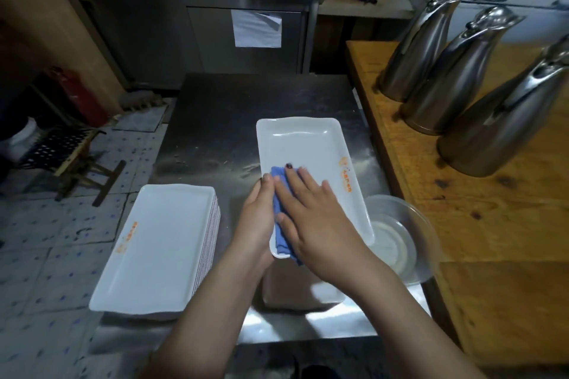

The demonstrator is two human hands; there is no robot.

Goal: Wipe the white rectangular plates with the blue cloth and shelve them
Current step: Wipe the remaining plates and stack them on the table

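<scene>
White rectangular plate (308,144) by right edge of the desk (215,120), left hand (258,215) gripping its left rim, right hand (311,218) flat-fingered, pressing blue cloth (280,241) onto its near end

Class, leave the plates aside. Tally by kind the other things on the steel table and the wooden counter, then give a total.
Tall stainless steel jugs: 3
Blue cloth: 1
Clear glass bowl: 1
Total: 5
</scene>
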